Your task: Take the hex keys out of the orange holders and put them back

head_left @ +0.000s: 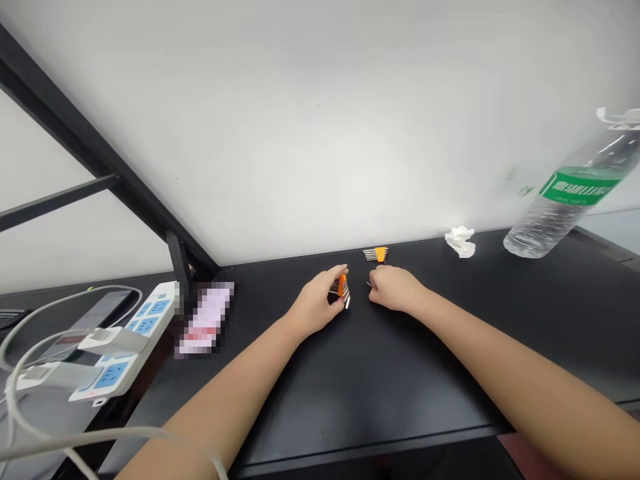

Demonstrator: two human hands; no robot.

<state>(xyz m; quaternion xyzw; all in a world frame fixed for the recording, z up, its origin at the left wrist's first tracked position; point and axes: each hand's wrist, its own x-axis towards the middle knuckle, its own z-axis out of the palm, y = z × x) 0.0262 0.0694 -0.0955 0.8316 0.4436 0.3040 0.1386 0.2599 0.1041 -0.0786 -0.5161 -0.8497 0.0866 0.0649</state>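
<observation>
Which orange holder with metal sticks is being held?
The orange holder between the left hand's thumb and fingers. The other one lies on the black table, back by the wall.

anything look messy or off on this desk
A crumpled white tissue lies loose near the wall, which has green smudges by the bottle. White cables loop untidily around the power strip. The bottle looks tilted, though that may be lens distortion. No spill is visible.

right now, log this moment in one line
left hand: grips orange holder with metal rods | right hand: pinches thin metal piece | second orange holder: near wall | tissue, bottle: at right
</observation>
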